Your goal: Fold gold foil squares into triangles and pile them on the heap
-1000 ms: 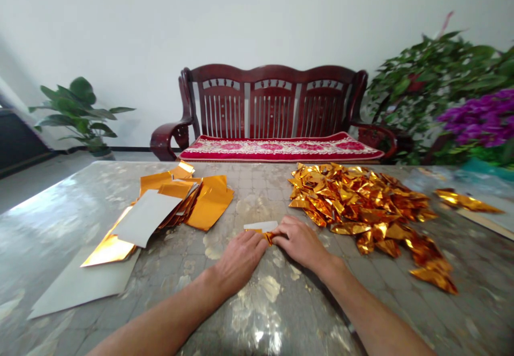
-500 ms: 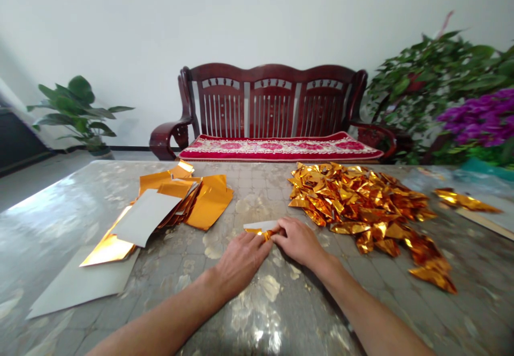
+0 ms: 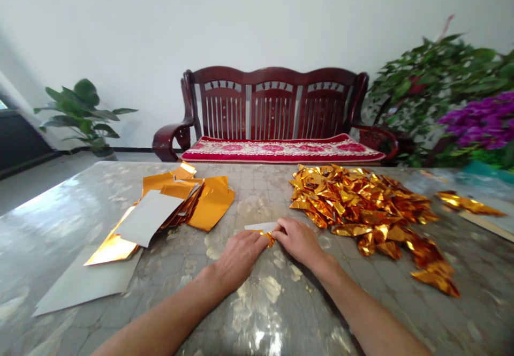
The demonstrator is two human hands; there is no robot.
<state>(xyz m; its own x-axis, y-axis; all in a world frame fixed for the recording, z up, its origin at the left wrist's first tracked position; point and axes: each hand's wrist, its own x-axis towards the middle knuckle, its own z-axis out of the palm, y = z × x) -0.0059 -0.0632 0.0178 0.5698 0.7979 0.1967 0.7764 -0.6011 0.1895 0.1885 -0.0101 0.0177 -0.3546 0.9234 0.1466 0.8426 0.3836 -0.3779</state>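
My left hand (image 3: 240, 255) and my right hand (image 3: 297, 241) meet at the table's middle, fingers pressed onto a small piece of gold foil paper (image 3: 265, 230) whose white back shows at its far edge. Both hands pinch the paper, which lies flat on the marbled tabletop (image 3: 261, 302). To the left lies a loose stack of flat gold sheets (image 3: 188, 198), some turned white side up. To the right spreads a heap of folded gold foil pieces (image 3: 363, 206).
A dark wooden bench (image 3: 277, 115) with a red cushion stands behind the table. A potted plant (image 3: 82, 112) is at the far left, leafy plants with purple flowers (image 3: 477, 123) at the right. More gold foil (image 3: 468, 202) lies at the right edge.
My hands stay on the small gold paper, with the fingers shifting slightly over it. The view has tilted a little.
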